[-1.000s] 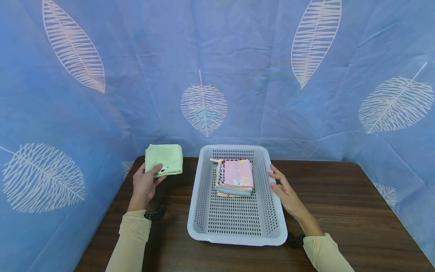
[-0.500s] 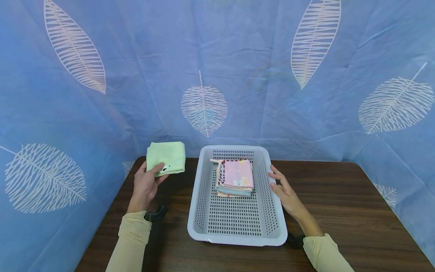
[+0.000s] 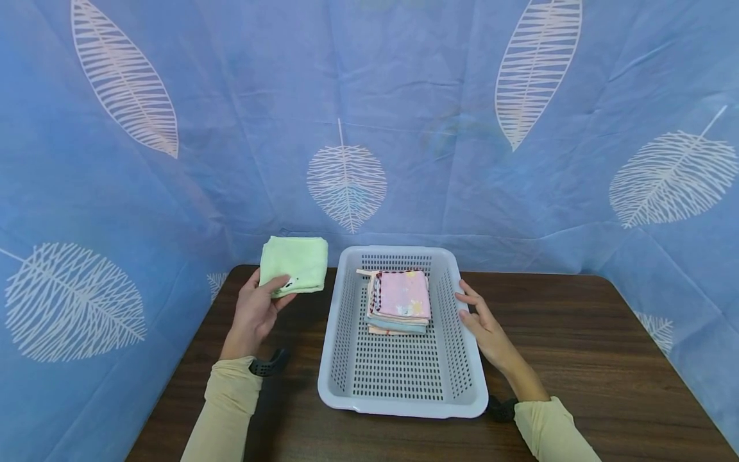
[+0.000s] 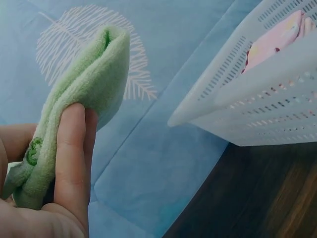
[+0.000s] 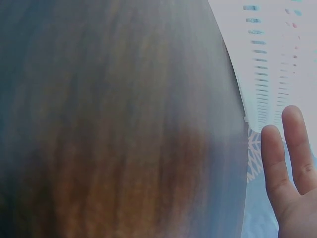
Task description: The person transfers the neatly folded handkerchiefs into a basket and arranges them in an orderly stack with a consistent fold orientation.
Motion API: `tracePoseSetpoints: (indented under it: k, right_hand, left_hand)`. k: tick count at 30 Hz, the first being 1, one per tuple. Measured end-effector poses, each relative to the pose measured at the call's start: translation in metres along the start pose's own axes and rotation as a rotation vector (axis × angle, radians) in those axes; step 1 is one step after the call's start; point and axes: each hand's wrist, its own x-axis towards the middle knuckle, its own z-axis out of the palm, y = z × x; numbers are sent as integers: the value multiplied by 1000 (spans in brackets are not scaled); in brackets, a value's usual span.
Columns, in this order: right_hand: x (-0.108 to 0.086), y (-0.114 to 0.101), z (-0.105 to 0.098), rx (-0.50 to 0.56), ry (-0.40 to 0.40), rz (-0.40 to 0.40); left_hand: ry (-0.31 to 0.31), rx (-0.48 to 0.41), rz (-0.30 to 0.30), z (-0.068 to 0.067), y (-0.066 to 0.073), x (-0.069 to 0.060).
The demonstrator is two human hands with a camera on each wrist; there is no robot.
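Note:
A folded pale green towel [image 3: 296, 260] with a small dark-and-white motif is pinched between thumb and fingers of my left hand [image 3: 256, 314], held up left of the basket. In the left wrist view the folded towel [image 4: 91, 82] shows its layered edge and a green embroidered mark. My right hand [image 3: 485, 327] rests against the right rim of the white perforated basket [image 3: 398, 407], its fingers fairly straight and spread. Inside the basket, toward the back, lies a stack of folded towels [image 3: 404, 298], a pink one on top. The right wrist view shows two extended fingers [image 5: 297, 144] beside the basket wall.
The basket stands on a dark wooden table [image 3: 554, 340]. A blue curtain [image 3: 416, 128] printed with white leaves hangs behind the table and along its sides. A strip of bare tabletop lies between the left hand and the basket.
My left hand has carried the green towel to the right and slightly up, closer to the basket. The right hand, the basket and the stack stay where they were.

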Motion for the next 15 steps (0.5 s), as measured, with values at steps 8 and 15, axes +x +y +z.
tracePoseSetpoints:
  k: [8,15]
  right_hand:
    - [0,1,1,3,6,-9]
    - [1,1,2,1,13,-4]
  left_hand:
    - [-32,-21,0,9,2,-2]
    - [-93,-87,-16,17,6,-6]
